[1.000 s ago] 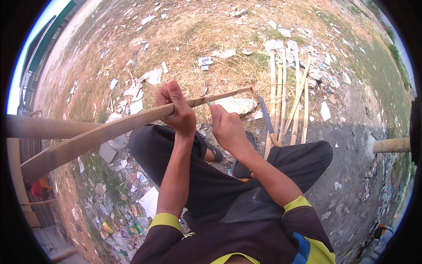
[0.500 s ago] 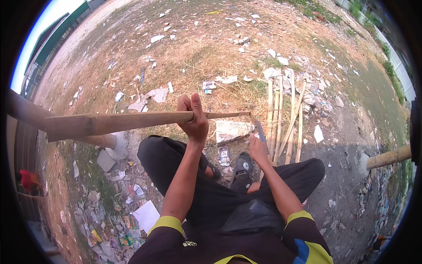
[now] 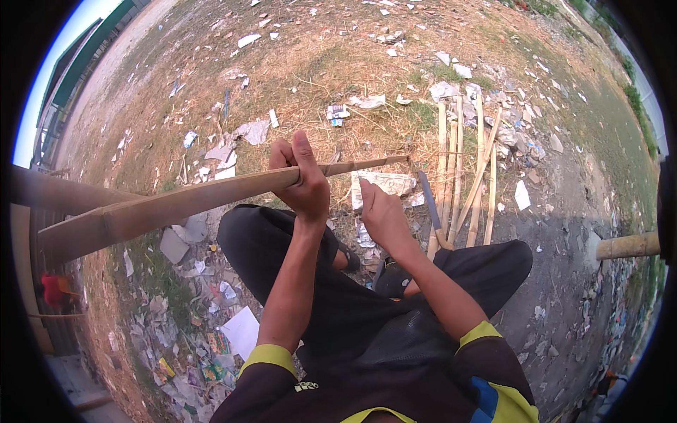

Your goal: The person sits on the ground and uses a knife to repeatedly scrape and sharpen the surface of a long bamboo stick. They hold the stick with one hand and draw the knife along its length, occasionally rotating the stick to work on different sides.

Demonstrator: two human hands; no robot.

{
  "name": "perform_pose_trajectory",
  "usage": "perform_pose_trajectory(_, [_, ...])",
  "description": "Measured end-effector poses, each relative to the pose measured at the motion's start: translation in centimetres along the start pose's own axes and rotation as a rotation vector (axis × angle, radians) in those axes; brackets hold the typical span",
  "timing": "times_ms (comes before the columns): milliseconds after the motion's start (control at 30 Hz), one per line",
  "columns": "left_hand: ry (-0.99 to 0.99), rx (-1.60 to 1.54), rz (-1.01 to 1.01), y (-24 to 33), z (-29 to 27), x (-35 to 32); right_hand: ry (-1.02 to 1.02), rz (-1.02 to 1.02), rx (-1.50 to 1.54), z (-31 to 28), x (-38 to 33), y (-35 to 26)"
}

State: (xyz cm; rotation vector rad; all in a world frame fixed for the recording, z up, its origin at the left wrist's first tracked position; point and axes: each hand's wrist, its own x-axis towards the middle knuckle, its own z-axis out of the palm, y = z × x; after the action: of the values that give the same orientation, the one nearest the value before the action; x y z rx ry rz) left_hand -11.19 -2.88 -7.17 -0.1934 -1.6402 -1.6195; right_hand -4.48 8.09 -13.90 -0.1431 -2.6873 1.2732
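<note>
My left hand (image 3: 303, 182) is wrapped round a long split bamboo strip (image 3: 176, 201), its thumb pointing up. The strip's broad end reaches out to the left, and its thin end tapers past my hand to the right. My right hand (image 3: 388, 217) is below that thin end, apart from it, one digit stretched out and the other fingers partly hidden. No object shows in it. A knife (image 3: 429, 201) with a dark blade and a pale handle rests just right of this hand, its handle beside my right knee.
Several bamboo strips (image 3: 451, 162) lie side by side beyond my right knee, one crossing the others. A pale block (image 3: 384, 182) sits on the ground ahead of me. Thick bamboo poles stand at the left (image 3: 70, 190) and right (image 3: 627, 246). Litter and dry grass cover the ground.
My right hand has let go of the knife and moved left, leaving the knife lying beside my knee. The bamboo strip's broad end has dipped and its thin end has risen.
</note>
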Motion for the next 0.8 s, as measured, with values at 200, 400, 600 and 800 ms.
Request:
perform_pose_trajectory(200, [-0.069, 0.048, 0.118, -0.4, 0.8, -0.2, -0.076, 0.028, 0.199, -3.0, -0.5, -3.0])
perform_pose_trajectory(400, [-0.020, -0.024, 0.088, -1.2, 0.5, 0.2, -0.015, 0.087, 0.091, -0.2, 0.1, 1.4])
perform_pose_trajectory(600, [-0.052, 0.041, 0.054, -0.4, 0.2, -0.1, -0.020, 0.010, 0.254, -0.9, -0.4, -2.3])
perform_pose_trajectory(800, [0.018, -0.024, 0.018, -1.0, 0.1, 0.4, -0.003, 0.147, -0.038, 2.1, 0.2, 8.2])
